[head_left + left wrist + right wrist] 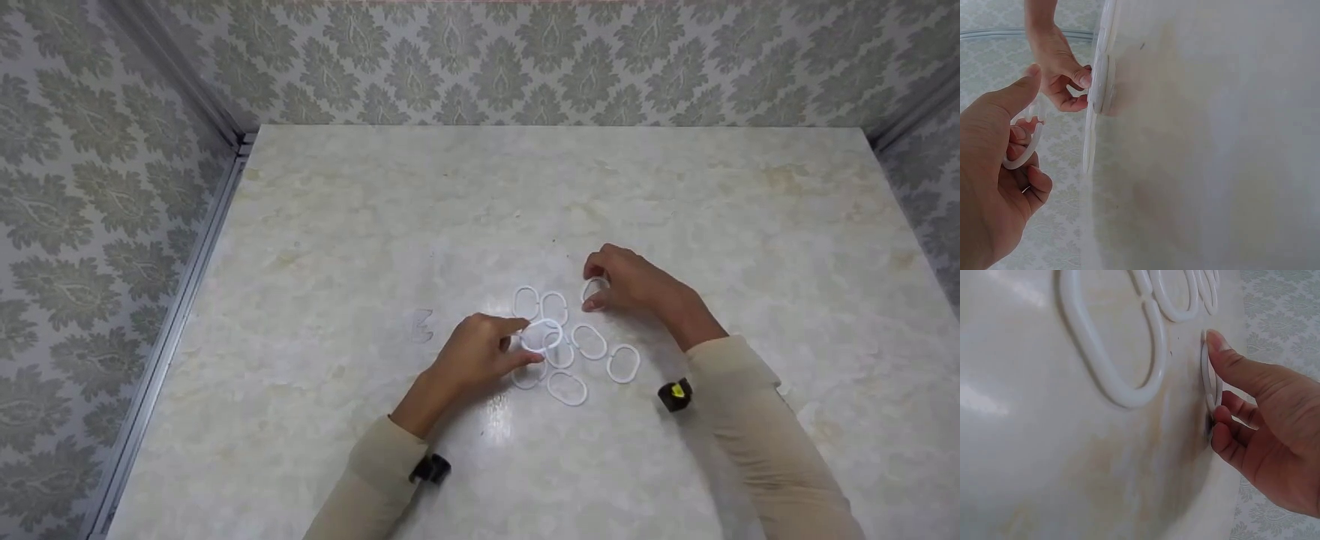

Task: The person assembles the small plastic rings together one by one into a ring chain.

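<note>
My left hand holds a white oval shower curtain ring above several similar rings. In the left wrist view, the ring lies between thumb and fingers, with the gap in its loop showing. Farther right and back, my right hand pinches another white oval ring between thumb and fingers. In the right wrist view, that ring is seen nearly edge-on, close to the tabletop. Loose rings lie flat between and in front of the hands, among them one split ring near the right wrist camera.
The pale marbled table reaches back to a patterned wall. A faint clear E-shaped piece lies left of the left hand. One ring rests at the right of the group, another at its front.
</note>
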Available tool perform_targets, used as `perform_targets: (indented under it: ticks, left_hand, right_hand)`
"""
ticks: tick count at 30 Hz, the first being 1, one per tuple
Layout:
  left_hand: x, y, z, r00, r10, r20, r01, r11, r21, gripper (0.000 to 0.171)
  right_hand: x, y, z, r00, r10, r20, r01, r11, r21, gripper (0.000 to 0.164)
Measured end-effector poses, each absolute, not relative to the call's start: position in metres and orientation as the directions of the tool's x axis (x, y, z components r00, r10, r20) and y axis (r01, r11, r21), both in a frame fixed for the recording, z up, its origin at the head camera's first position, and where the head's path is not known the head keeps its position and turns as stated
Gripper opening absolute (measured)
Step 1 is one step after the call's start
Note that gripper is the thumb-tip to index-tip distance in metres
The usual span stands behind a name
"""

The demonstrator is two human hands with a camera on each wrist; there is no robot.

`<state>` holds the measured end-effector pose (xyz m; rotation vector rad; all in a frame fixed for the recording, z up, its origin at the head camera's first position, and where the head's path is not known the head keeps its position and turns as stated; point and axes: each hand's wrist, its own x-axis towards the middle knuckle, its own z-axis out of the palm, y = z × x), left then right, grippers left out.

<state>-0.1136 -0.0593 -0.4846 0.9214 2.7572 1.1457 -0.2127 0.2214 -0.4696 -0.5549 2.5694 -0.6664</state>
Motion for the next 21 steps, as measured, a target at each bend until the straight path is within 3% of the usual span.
perform_targets:
  ticks: [17, 21]
  left_hand:
    - [-0.1154, -0.0612, -0.4859, -0.827, 0.523, 0.209, 0.521, 0.569, 0.636, 0.033]
    - [-0.1153, -0.0615, -0.4860, -0.832, 0.516, 0.202, 0.512, 0.578, 0.635, 0.036]
  right_hand:
    - [-0.2087, 0.2187, -0.4602, -0.829, -0.416, -0.373, -0.200, 0.845, -0.496, 0.039]
    - [-0.2102, 0.2230, -0.4631, -0.830, -0.451, -0.327, -0.242, 0.821, -0.518, 0.027]
